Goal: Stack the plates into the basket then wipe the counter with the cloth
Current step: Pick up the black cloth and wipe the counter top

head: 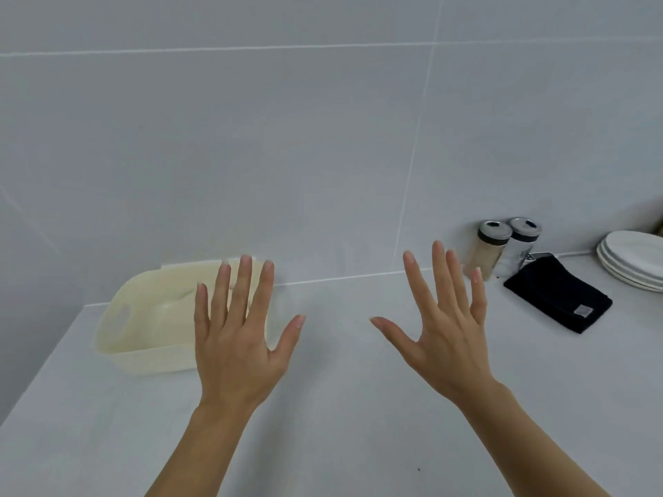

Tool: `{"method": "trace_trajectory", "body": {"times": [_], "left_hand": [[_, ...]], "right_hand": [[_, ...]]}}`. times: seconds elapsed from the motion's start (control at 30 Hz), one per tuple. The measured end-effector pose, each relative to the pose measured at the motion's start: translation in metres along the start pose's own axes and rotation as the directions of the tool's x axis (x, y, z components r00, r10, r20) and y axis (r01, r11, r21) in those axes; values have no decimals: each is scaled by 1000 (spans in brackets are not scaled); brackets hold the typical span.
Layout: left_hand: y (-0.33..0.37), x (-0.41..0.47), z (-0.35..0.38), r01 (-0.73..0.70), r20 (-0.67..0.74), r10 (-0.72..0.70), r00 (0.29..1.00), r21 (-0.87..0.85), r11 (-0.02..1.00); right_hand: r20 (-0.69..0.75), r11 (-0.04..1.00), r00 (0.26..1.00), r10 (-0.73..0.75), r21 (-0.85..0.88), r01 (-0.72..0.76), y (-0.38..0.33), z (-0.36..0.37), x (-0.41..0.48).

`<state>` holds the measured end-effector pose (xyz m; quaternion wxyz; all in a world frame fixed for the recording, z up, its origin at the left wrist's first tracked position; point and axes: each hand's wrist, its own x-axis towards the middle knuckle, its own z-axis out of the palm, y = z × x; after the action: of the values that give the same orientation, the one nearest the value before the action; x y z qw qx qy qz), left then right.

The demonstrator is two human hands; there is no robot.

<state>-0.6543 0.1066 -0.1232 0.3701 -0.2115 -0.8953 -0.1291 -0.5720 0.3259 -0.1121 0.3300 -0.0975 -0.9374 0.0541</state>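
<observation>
A cream plastic basket (pixel 143 317) with a cut-out handle sits at the back left of the white counter (pixel 341 407), partly behind my left hand (pixel 236 338). A stack of white plates (pixel 631 260) rests at the far right edge of the view. A folded black cloth (pixel 558 295) lies just left of the plates. My left hand and my right hand (pixel 448 338) are both raised over the counter, palms down, fingers spread, holding nothing. My right hand is well left of the cloth.
Two shaker jars (pixel 502 249) with grey lids stand against the tiled wall behind the cloth. A small dark device (pixel 536 256) lies between the jars and the cloth. The counter's left edge runs diagonally down past the basket.
</observation>
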Motion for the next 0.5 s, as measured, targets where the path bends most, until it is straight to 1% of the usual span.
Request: {"method": "trace_trajectory", "body": {"times": [0.13, 0.2, 0.37, 0.5], "left_hand": [[76, -9, 2, 77, 11, -77, 997, 19, 997], [110, -12, 3, 94, 35, -95, 995, 13, 995], [176, -17, -3, 78, 115, -75, 991, -24, 997], [211, -10, -4, 51, 163, -42, 986, -53, 997]], "right_hand": [[9, 999, 999, -36, 12, 36, 70, -22, -8], [11, 999, 1000, -29, 20, 29, 99, -36, -13], [2, 1000, 1000, -16, 1, 16, 153, -66, -29], [-17, 998, 999, 50, -23, -51, 183, -83, -39]]}}
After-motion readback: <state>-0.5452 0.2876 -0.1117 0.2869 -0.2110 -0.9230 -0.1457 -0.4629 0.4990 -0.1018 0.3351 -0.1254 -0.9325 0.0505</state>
